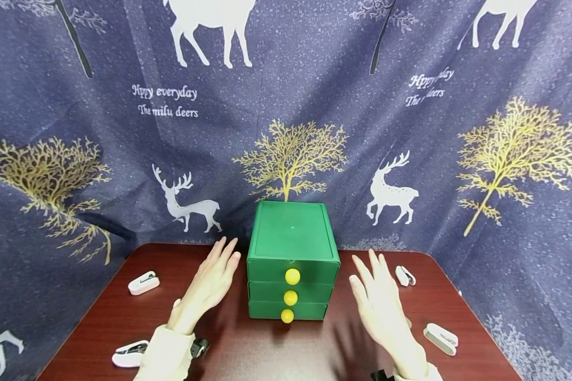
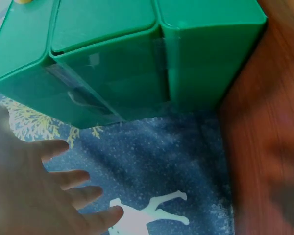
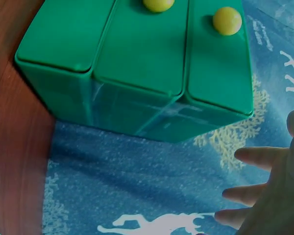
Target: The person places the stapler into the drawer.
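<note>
A green cabinet of three stacked drawers (image 1: pixel 293 233) stands at the back middle of the table, each drawer pushed in. Round yellow knobs mark the drawer fronts, the top knob (image 1: pixel 292 276) among them. My left hand (image 1: pixel 209 283) hovers to the left of the cabinet with straight, slightly spread fingers, holding nothing. On the cabinet's other side is my right hand (image 1: pixel 378 301), fingers extended and apart, also holding nothing. Both wrist views show a gap between the fingers and the green cabinet (image 2: pixel 108 73). Clear tape runs along the cabinet's sides.
Small white stapler-like items lie on the brown table (image 1: pixel 286 354): one at back left (image 1: pixel 144 283), one at front left (image 1: pixel 130 353), one at back right (image 1: pixel 405 275), one at front right (image 1: pixel 440 338). A blue deer-print cloth (image 1: pixel 286 95) hangs behind.
</note>
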The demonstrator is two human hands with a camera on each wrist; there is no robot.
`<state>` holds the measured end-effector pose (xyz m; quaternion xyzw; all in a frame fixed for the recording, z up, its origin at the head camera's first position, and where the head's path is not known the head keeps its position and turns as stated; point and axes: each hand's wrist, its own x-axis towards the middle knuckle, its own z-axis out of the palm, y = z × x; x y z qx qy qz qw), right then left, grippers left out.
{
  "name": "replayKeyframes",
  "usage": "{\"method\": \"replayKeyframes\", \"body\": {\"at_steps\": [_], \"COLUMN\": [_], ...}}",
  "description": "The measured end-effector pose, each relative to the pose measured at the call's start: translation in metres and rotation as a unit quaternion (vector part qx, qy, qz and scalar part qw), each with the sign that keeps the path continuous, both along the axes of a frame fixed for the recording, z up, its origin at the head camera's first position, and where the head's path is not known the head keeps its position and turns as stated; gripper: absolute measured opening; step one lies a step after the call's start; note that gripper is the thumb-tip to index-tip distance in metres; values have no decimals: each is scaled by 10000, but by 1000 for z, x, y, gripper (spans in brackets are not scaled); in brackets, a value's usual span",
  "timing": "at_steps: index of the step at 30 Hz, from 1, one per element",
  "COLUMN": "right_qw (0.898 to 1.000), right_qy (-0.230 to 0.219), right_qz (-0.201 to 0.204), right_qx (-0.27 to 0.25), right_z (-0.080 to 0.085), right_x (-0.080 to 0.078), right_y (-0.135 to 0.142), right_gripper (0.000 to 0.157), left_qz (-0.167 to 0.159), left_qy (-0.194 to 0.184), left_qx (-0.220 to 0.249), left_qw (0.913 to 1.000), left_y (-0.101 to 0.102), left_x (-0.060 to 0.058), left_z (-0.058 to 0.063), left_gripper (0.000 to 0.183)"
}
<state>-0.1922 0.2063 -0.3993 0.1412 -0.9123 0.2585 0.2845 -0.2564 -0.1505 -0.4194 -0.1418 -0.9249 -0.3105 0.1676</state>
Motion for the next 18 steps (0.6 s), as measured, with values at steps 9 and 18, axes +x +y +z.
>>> {"method": "replayKeyframes", "body": {"at_steps": [9, 18], "right_qw": [9991, 9979], "right_qy": [268, 335], "right_qz": [275, 495], "right_qx": [-170, -249], "right_z": [5, 6], "right_x": [9, 15], "right_y": [-9, -18], "right_gripper": [42, 42], "left_qz": [-51, -220], "left_qy": [-342, -41], "left_qx": [638, 1059], "left_qw": [9974, 9941], "left_y": [5, 12], "left_x": [-1, -3], "left_z": [7, 16], "left_gripper": [59, 54]}}
